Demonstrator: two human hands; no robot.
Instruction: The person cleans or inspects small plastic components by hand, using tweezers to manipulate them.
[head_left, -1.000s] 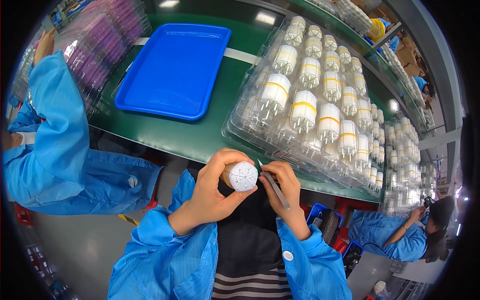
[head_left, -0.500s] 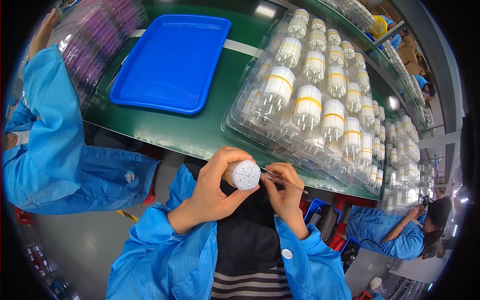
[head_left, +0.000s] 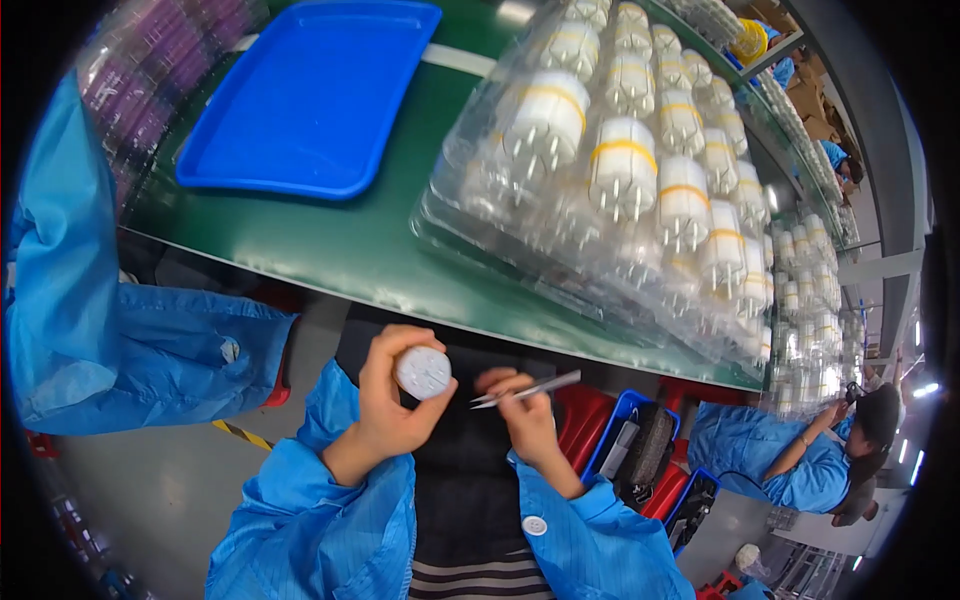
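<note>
Just off the table's near edge, my left hand (head_left: pixel 388 408) is wrapped round a white cylindrical part (head_left: pixel 424 373). Its round end, set with several small metal pins, faces up toward me. To its right, my right hand (head_left: pixel 530 425) grips a pair of metal tweezers (head_left: pixel 550 384). The tweezers' points aim left toward the part, with a gap between them. Both hands hang over my dark apron, apart from each other. My left fingers hide most of the part's side.
On the green table (head_left: pixel 330 250) lie a blue tray (head_left: pixel 300 100) and, to the right, stacked clear plastic trays (head_left: pixel 470 225) of white pinned cylinders with yellow bands. A co-worker's blue sleeve (head_left: pixel 65 210) is at left. Blue bins (head_left: pixel 610 440) and red stools stand below right.
The tweezers have drawn away from the white part's pinned end and turned, their points now to the left. Both hands sit lower and further left. The whole view has shifted and blurred slightly.
</note>
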